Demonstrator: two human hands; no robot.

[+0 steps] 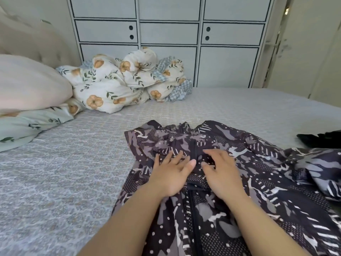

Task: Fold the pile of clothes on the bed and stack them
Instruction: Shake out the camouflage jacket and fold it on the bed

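Grey bed (73, 163) is covered near the front by a patterned garment (230, 200), pressed flat under the open left hand (171, 174) and right hand (221, 170); nothing is gripped, no folded stack is seen.

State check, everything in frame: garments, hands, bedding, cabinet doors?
patterned jacket: spread on the bed, unfolded, front zipper up
left hand: open, flat on the jacket
right hand: open, fingers curled on the jacket by the zipper
black garment: crumpled at right edge
floral duvet: bunched up
pillows: stacked
wardrobe doors: closed
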